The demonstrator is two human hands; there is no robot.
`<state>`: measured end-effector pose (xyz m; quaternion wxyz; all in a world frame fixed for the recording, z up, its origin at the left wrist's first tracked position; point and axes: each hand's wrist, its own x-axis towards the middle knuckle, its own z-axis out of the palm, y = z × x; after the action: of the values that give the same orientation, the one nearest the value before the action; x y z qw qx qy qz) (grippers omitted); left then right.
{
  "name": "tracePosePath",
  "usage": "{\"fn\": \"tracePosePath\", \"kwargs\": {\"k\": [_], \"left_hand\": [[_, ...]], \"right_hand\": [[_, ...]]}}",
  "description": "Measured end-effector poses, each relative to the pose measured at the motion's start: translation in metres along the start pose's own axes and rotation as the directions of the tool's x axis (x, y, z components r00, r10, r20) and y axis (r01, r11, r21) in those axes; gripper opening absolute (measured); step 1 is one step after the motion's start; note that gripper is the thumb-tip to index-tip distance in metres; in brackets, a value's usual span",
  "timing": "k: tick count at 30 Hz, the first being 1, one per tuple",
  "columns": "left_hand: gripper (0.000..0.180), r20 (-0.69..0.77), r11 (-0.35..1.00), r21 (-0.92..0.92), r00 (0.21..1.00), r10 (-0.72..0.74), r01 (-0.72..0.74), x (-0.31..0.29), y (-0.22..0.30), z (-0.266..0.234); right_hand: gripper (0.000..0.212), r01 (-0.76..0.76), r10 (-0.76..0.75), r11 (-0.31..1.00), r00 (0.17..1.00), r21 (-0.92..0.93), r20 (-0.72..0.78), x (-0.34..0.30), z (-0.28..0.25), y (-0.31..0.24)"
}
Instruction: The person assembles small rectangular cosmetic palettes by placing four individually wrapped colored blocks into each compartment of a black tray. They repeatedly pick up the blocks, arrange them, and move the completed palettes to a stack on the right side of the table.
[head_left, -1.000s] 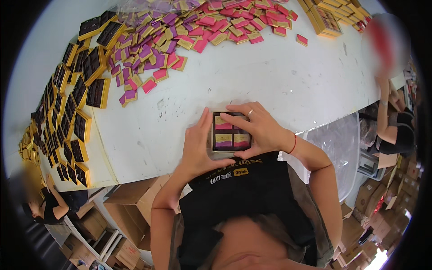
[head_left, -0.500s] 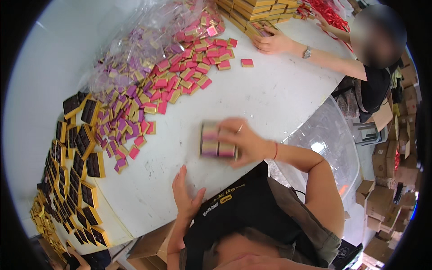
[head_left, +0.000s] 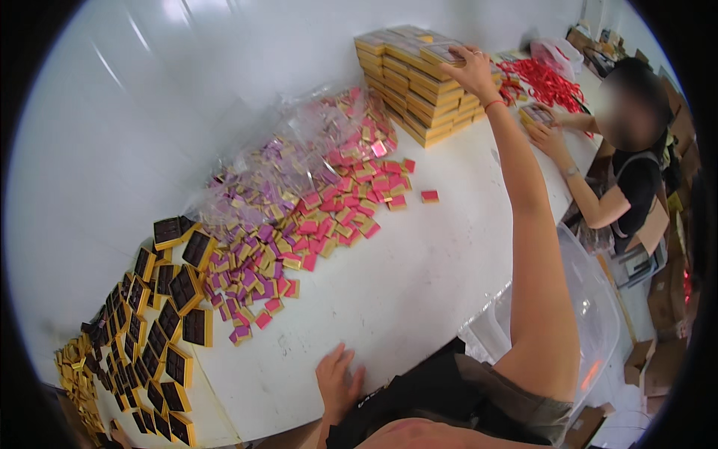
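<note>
In the head view, the topmost gold box (head_left: 434, 55) lay at the upper right, on the upper face of a stack of gold boxes (head_left: 419, 97), far out from the body. The right hand (head_left: 474, 72) was directly on it, thumb at the near edge and fingers bent over the top, grasping its right end. The right arm was stretched nearly straight across the table (head_left: 411, 284) to get there. The left hand (head_left: 340, 382) was well apart from that box, low and close to the body at the table's near edge, fingers loosely spread and holding nothing. The box was foreshortened, so its long axis could not be told; its contents were too small to make out.

As for containers, open trays (head_left: 197, 328) with dark, divided inserts and yellow-gold sides crowded the left of the table. Between them and the stack lay a heap of wrapped pieces (head_left: 359, 191) in pink, purple and gold, its far part under a clear plastic bag (head_left: 299, 142). A clear plastic tub (head_left: 594, 299) stood beyond the table edge, past the right forearm. At the right, a co-worker's hands (head_left: 552, 141) held another box (head_left: 536, 116), near red ribbons (head_left: 550, 81)
</note>
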<state>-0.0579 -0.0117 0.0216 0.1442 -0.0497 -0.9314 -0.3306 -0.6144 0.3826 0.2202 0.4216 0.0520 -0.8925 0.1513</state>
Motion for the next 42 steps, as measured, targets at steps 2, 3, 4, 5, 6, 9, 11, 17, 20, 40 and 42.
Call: {"fn": "tracePosePath", "kwargs": {"k": [2, 3, 4, 5, 6, 9, 11, 17, 20, 40, 42], "left_hand": [[0.044, -0.011, 1.0, -0.015, 1.0, -0.007, 0.007, -0.003, -0.005, 0.003], [0.043, -0.036, 1.0, -0.018, 0.999, 0.009, -0.01, -0.007, -0.014, 0.006], [0.042, -0.049, 1.0, -0.012, 0.999, 0.001, -0.002, -0.011, -0.021, 0.009], [0.041, -0.058, 1.0, 0.0, 0.998, -0.014, 0.014, -0.016, -0.024, 0.01], [0.041, -0.071, 0.999, 0.012, 0.997, -0.029, 0.03, -0.016, -0.029, 0.011], [0.037, -0.135, 1.0, 0.002, 0.99, -0.029, 0.029, -0.008, -0.03, 0.017], [0.033, -0.157, 0.999, -0.016, 0.987, -0.039, 0.037, -0.002, -0.024, 0.015], [0.037, -0.167, 0.959, -0.188, 0.955, -0.243, 0.212, -0.013, -0.015, -0.006], [0.047, -0.357, 0.93, 0.241, 0.916, -0.182, 0.278, 0.0, -0.076, -0.066], [0.087, -0.393, 0.995, -0.09, 0.919, 0.013, -0.053, 0.107, -0.104, -0.09], [0.091, -0.011, 0.974, 0.039, 0.975, 0.224, -0.224, 0.077, -0.036, -0.073]], "right_hand": [[0.065, -0.018, 0.024, 0.997, 0.996, -0.072, 0.087, 0.019, 0.009, -0.011], [0.064, 0.005, 0.007, 0.992, 0.995, -0.128, 0.097, 0.029, 0.015, -0.02], [0.063, 0.038, -0.024, 0.991, 0.993, -0.127, 0.112, 0.04, 0.024, -0.026], [0.061, 0.069, -0.053, 0.99, 0.99, -0.12, 0.133, 0.046, 0.037, -0.032], [0.06, 0.102, -0.085, 0.989, 0.985, -0.111, 0.152, 0.055, 0.049, -0.04], [0.071, 0.145, -0.127, 0.989, 0.95, -0.041, 0.286, 0.09, 0.075, -0.037], [0.078, 0.139, -0.139, 0.99, 0.964, 0.016, 0.225, 0.106, 0.096, -0.04], [0.068, 0.615, -0.661, 0.704, 0.75, 0.356, 0.013, -0.014, 0.069, -0.178], [0.069, 0.646, -0.807, 0.527, 0.584, 0.552, 0.086, -0.136, 0.031, -0.17], [0.033, -0.249, 0.01, 0.907, 0.818, 0.339, 0.575, -0.295, -0.028, -0.095], [0.023, -0.431, -0.031, 0.753, 0.732, 0.497, 0.681, -0.3, -0.024, -0.096]]}}
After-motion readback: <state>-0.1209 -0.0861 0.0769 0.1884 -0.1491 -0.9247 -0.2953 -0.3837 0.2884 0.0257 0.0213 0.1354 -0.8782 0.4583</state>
